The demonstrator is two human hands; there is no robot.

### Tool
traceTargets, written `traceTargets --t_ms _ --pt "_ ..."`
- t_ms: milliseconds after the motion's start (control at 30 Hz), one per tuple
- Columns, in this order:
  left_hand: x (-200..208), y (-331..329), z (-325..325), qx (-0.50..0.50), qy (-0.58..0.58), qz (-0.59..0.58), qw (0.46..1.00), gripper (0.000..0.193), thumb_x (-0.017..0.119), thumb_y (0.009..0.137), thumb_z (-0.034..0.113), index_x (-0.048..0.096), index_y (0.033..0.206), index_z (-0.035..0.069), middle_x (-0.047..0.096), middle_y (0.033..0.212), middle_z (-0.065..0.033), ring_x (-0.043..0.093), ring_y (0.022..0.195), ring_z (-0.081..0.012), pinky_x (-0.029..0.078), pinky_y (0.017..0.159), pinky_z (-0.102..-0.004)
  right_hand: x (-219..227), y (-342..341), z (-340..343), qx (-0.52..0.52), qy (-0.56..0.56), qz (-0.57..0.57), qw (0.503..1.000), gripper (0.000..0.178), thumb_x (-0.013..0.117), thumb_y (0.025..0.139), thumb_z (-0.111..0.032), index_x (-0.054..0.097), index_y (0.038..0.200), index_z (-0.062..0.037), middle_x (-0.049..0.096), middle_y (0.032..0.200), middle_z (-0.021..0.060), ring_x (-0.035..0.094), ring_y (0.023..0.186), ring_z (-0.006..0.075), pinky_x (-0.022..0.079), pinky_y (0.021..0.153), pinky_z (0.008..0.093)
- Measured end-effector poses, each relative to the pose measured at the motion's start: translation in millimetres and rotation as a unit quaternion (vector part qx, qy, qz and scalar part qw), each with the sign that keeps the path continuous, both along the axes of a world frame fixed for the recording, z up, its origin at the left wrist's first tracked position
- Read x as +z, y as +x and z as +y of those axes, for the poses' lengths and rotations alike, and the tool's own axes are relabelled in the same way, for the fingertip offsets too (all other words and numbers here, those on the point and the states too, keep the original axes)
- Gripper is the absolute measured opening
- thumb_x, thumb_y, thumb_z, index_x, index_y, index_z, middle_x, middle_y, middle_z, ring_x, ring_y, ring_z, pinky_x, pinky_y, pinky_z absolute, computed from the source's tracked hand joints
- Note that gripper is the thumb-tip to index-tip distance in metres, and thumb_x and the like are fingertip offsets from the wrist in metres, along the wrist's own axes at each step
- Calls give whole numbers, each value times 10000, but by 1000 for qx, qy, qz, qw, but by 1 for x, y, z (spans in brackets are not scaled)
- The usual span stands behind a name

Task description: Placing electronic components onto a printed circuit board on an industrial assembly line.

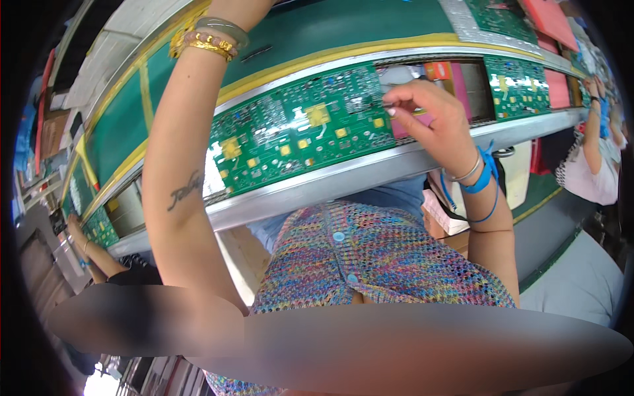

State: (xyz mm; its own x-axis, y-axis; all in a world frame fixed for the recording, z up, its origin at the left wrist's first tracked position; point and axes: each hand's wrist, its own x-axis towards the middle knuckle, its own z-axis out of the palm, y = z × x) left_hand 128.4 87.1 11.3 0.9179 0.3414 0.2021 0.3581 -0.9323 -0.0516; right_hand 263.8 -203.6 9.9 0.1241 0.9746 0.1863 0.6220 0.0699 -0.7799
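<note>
A green circuit board point(300, 125) with yellow patches and many small parts lies in a metal-railed track before me. Over the board's right edge, my right hand point(432, 115) has thumb and forefinger pinched together. A tiny dark piece seems to show at the fingertips, too small to name. A blue strap point(487, 175) circles that wrist. My left arm reaches up across the board's left end and away over the green bench top. Only the base of my left hand point(243, 8) shows at the upper edge; its fingers are out of the picture.
A second circuit board point(517, 89) sits farther right in the track, beyond a gap showing pink and orange things beneath. Metal rails point(317, 198) edge the track. A dark thin tool point(256, 54) lies on the green bench top point(356, 20). Co-workers' arms point(594, 125) reach in at both sides.
</note>
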Motion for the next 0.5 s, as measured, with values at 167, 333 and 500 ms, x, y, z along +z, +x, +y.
traceTargets --t_ms 167,333,500 --pt "22 0 -7 49 -41 10 998 109 667 699 84 703 801 71 656 765 -172 641 755 -328 515 721 -424 3 0 -15 -31 -24 18 999 174 674 810 -65 651 982 -48 662 885 83 637 768 213 514 639 283" --pt "-14 26 -4 -5 1 -92 996 116 624 716 79 687 801 30 657 834 -176 634 763 -341 515 718 -429 -6 8 -30 -75 -61 10 995 151 677 813 -83 649 957 -47 658 826 76 632 741 217 507 642 299" --pt "34 -38 -64 59 -176 -205 961 161 660 748 38 691 899 -9 651 821 -149 645 727 -272 516 669 -333 -8 -3 -16 36 15 -110 993 127 701 767 -104 632 869 -75 612 800 48 578 738 240 480 645 348"
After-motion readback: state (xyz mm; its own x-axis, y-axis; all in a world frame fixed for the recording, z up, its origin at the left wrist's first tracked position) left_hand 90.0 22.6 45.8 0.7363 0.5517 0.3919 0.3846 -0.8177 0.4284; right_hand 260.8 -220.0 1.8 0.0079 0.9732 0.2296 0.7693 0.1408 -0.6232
